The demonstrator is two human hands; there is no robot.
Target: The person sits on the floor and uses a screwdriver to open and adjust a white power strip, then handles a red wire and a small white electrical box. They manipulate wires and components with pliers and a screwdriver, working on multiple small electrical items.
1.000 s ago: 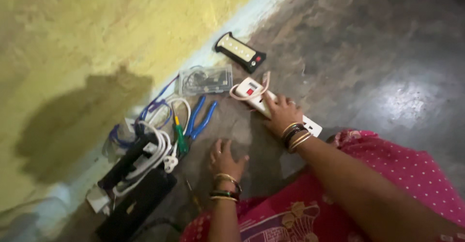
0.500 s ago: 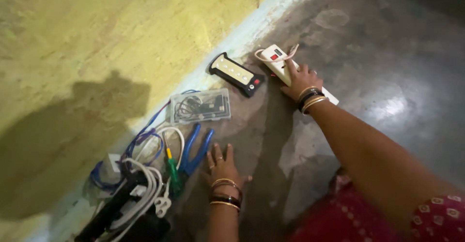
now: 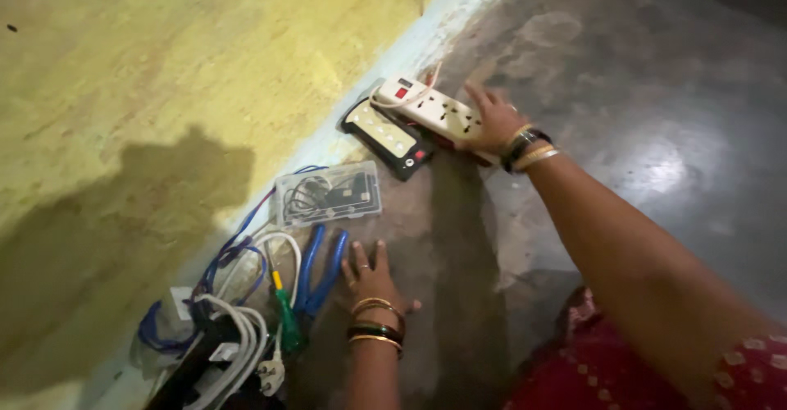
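Right hand [image 3: 492, 123] lies spread on white power strip [image 3: 430, 108]: likely light, rigid, smooth; grip its long sides. Left hand [image 3: 370, 277] flat, spread on floor [image 3: 656, 172].

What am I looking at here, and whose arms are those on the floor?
The picture comes from a small camera worn on a person's head, so you look down at that person's own two arms. There is no machine.

The right hand reaches far forward and rests on a white power strip with several sockets and a red switch. Its fingers lie flat on it, not curled around it. Right beside it lies a black power strip.

The left hand presses flat on the dark floor and holds nothing. Next to it are blue-handled pliers, a green screwdriver, a clear plastic box with small electrical parts inside, and a tangle of white and blue cables. Everything sits along a yellow wall.
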